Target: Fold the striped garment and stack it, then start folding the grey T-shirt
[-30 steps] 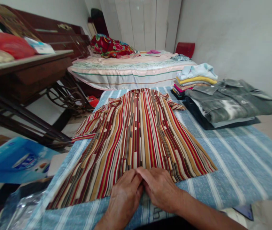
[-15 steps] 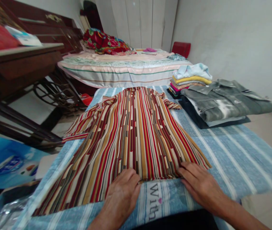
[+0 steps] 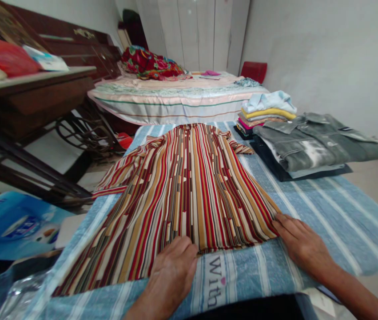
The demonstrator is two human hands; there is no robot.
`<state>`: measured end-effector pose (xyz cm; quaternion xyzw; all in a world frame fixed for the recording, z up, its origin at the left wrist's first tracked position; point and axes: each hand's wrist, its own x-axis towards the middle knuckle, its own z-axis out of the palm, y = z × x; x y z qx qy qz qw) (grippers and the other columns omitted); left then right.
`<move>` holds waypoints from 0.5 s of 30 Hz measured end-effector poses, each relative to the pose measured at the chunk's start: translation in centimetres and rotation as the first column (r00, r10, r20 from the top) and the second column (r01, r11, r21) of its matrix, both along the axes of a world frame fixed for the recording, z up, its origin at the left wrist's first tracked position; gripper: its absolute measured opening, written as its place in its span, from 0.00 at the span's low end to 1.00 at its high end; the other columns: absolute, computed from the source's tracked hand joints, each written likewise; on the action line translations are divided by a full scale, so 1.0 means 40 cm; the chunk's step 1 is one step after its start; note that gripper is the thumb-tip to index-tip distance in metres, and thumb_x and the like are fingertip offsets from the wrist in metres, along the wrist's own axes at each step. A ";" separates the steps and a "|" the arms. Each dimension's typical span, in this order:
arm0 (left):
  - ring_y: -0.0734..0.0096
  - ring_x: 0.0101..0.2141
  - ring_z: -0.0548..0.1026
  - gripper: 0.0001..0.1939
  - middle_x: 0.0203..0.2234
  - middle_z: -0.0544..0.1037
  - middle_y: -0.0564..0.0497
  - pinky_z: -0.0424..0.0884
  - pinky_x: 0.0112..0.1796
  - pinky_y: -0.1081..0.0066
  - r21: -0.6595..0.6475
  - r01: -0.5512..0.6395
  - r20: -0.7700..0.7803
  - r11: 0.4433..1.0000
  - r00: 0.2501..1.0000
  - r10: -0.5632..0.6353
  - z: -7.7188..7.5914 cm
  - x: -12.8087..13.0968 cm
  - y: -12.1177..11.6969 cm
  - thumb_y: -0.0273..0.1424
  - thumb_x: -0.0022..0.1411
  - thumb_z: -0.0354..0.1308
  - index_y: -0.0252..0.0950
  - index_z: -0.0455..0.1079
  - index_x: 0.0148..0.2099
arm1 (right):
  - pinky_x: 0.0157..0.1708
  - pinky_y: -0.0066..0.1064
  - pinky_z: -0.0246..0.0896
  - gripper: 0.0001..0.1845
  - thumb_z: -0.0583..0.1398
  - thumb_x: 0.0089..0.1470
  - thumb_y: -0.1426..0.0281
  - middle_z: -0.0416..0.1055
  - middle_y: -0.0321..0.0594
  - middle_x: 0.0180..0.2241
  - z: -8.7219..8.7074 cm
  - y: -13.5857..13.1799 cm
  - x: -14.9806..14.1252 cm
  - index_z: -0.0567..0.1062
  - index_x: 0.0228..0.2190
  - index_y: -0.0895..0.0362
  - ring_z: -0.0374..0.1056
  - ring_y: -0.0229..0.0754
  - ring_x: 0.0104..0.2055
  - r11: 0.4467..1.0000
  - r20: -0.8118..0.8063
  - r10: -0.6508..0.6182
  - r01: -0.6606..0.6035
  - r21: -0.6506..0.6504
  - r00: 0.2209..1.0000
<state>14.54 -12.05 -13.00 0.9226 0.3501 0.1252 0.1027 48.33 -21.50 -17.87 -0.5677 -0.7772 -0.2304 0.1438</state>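
A striped shirt in red, tan, cream and dark brown lies spread on a blue striped cloth, its collar at the far end and its hem towards me. My left hand rests at the middle of the hem, fingers curled down on the fabric; their tips are partly hidden. At the right corner of the hem, my right hand pinches the edge between thumb and fingers. The left side of the hem reaches out past my left hand.
Folded clothes are stacked at the back right, beside a grey-green denim jacket on other folded garments. A sewing machine table and a blue package stand on the left. Beyond is a bed.
My right hand has moved right along the hem to the corner, and that corner is now drawn inward a little. My left hand stays at about the same spot on the hem.
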 end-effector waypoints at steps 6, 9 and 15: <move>0.71 0.28 0.64 0.11 0.25 0.67 0.52 0.61 0.30 0.72 0.075 0.138 0.066 0.988 0.987 -0.143 -0.005 -0.013 0.000 0.20 0.61 0.44 0.36 0.62 0.29 | 0.46 0.41 0.60 0.17 0.47 0.58 0.80 0.72 0.49 0.42 0.039 -0.020 0.026 0.73 0.42 0.62 0.67 0.46 0.46 0.991 0.044 0.133 -0.132 -0.017 0.990; 0.71 0.27 0.63 0.10 0.25 0.66 0.52 0.60 0.29 0.72 0.108 0.181 0.072 0.978 0.979 -0.189 -0.015 -0.018 0.000 0.18 0.59 0.44 0.36 0.61 0.29 | 0.45 0.37 0.60 0.18 0.45 0.59 0.79 0.73 0.45 0.41 0.052 -0.032 0.027 0.73 0.42 0.60 0.68 0.43 0.44 0.985 0.095 0.174 -0.173 -0.016 0.980; 0.71 0.26 0.62 0.09 0.26 0.66 0.52 0.60 0.28 0.71 0.122 0.219 0.023 0.968 0.975 -0.223 -0.017 -0.019 0.001 0.17 0.56 0.45 0.36 0.60 0.30 | 0.44 0.34 0.60 0.20 0.44 0.60 0.78 0.74 0.42 0.40 0.048 -0.037 0.029 0.73 0.41 0.58 0.69 0.40 0.43 0.981 0.162 0.192 -0.194 -0.001 0.968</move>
